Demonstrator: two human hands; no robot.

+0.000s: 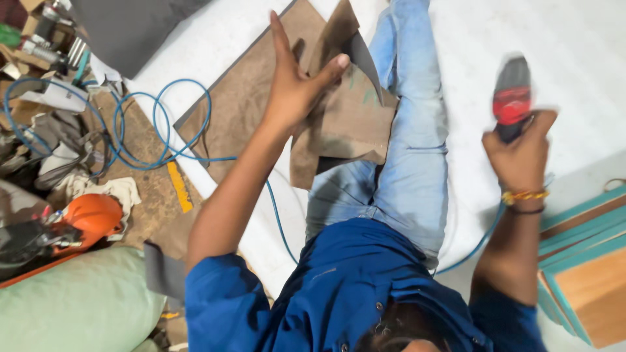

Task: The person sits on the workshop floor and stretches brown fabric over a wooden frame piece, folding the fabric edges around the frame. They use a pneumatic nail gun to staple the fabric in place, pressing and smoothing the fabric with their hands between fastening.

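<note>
My left hand (293,88) is raised over my lap and grips a bent brown sheet piece (345,124), with the thumb pressed on its upper flap and the forefinger pointing away. The sheet rests against my jeans-clad legs (407,176). My right hand (521,156), with bangles at the wrist, is closed round the handle of a red and black power tool (512,98), held up to the right and blurred by motion. A blue hose (479,241) runs from under that arm.
A larger brown board (241,91) lies on the white floor behind the sheet. The blue hose coils (156,124) at left near a yellow strip (179,187), an orange object (94,215), rags and clutter. A pale green sack (72,306) sits at bottom left, with teal-edged wooden boards (587,274) at right.
</note>
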